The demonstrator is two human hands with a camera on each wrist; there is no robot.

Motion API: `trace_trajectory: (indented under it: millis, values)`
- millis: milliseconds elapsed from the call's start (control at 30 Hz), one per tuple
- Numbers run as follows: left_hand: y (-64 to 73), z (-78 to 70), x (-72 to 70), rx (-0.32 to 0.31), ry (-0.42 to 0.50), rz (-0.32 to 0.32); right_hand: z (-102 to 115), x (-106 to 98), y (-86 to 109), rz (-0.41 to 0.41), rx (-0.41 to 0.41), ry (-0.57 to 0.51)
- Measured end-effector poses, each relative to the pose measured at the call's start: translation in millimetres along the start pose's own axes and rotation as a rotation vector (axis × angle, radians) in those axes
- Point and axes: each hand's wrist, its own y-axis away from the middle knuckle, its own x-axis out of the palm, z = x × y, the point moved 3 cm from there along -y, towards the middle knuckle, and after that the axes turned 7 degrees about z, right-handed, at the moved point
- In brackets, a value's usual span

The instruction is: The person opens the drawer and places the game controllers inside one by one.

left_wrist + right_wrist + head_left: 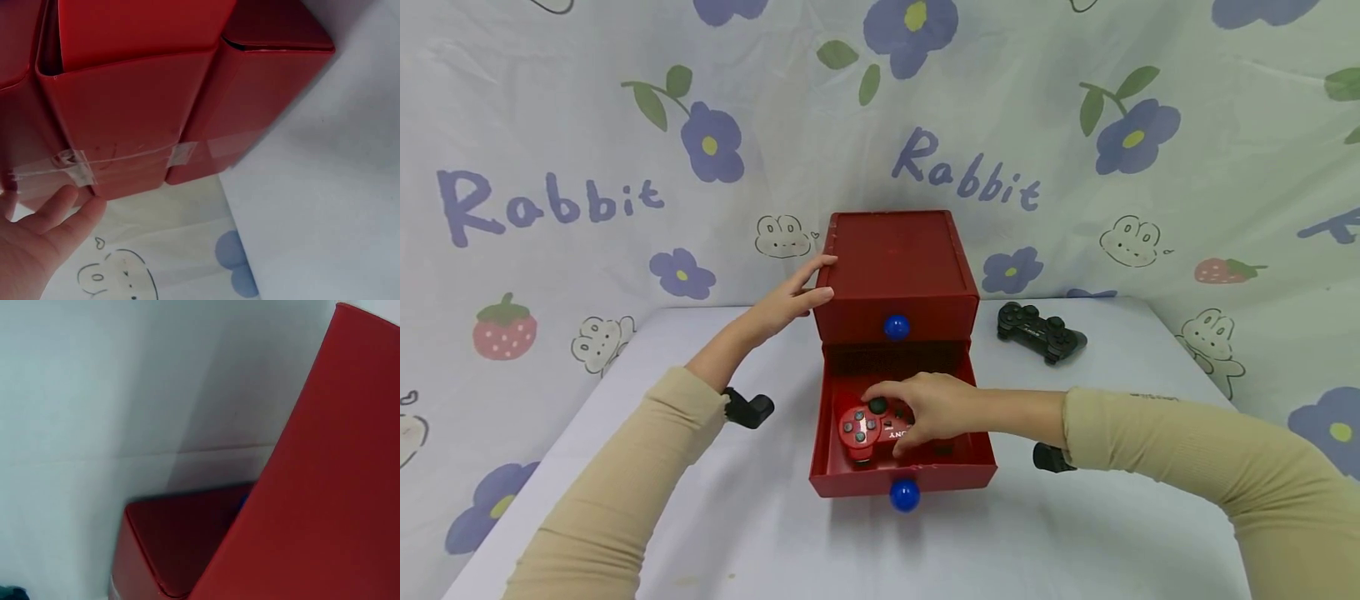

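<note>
A person in beige sleeves works at a white worktop (730,533), seen from above, with a small red box (891,254) of drawers in the middle. Its upper drawer (850,321) is closed and has a round blue knob; the lower drawer (857,483) is pulled out toward six o'clock, with a second blue knob (905,496) on its front. Inside that lower drawer lies a red controller (859,427), its visible buttons in the nine o'clock half of the drawer. Of the two hands, the right hand (936,408) reaches in from three o'clock and covers the rest of the controller, thumb and fingers set apart about it; whether they grip it or only rest there cannot be told, and the right wrist view shows mainly red walls and white surface. The left hand (778,308) is spread wide and holds nothing, its fingertips at the box's nine o'clock side. The left wrist view shows clear tape (181,153) across that side. A black controller (1037,332) lies on the worktop at two o'clock from the lower drawer, well apart from it. Behind hangs a pale cloth (805,142) printed with purple flowers, strawberries, rabbits and the word "Rabbit".
</note>
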Motion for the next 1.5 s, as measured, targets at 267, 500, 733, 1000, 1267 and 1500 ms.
trace_trajectory:
  millis: [267,500,733,1000,1267,1500]
  values:
    - [-4.8,11.9,-4.1,0.009,-0.013,0.003,2,1,2.2,0.02,-0.024,-0.047]
    - [-8.0,18.5,-6.0,0.007,-0.012,0.003,7,-19,16.0,-0.01,-0.018,-0.048]
    - [-8.6,22.2,-6.6,0.007,-0.011,0.004,7,-50,38.6,-0.123,-0.044,-0.069]
    - [-8.7,21.1,-6.5,0.005,-0.014,-0.003,16,-63,65.2,-0.193,-0.011,-0.084]
    - [-10.3,20.8,-6.5,0.001,-0.006,0.004,42,-26,85.0,-0.076,-0.066,-0.232]
    - [-3.4,5.4,-1.3,-0.007,0.013,0.007,48,16,83.3,0.024,-0.07,-0.268]
